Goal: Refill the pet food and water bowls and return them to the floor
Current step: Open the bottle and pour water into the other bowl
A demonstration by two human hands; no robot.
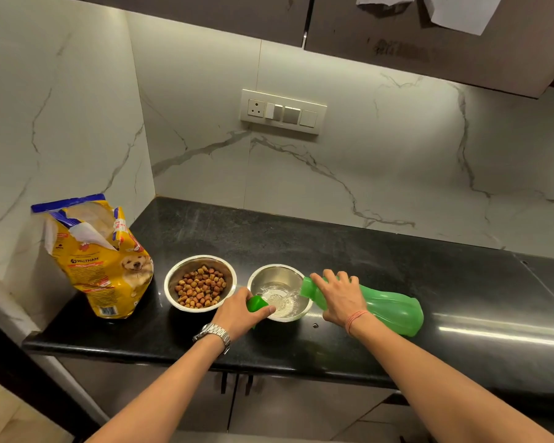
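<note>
Two steel bowls stand side by side on the black counter (333, 251). The left bowl (200, 260) holds brown kibble. The right bowl (275, 273) has water in its bottom, and a stream runs into it from a green bottle (390, 306). My right hand (339, 295) grips that bottle near its neck and holds it tipped on its side, mouth over the bowl's right rim. My left hand (237, 311) holds the green bottle cap (256, 303) at the water bowl's near-left rim.
An opened yellow pet food bag (103, 263) stands at the counter's left end against the marble wall. A switch panel (283, 111) is on the back wall. Dark cabinet doors (269, 404) hang below the counter's front edge.
</note>
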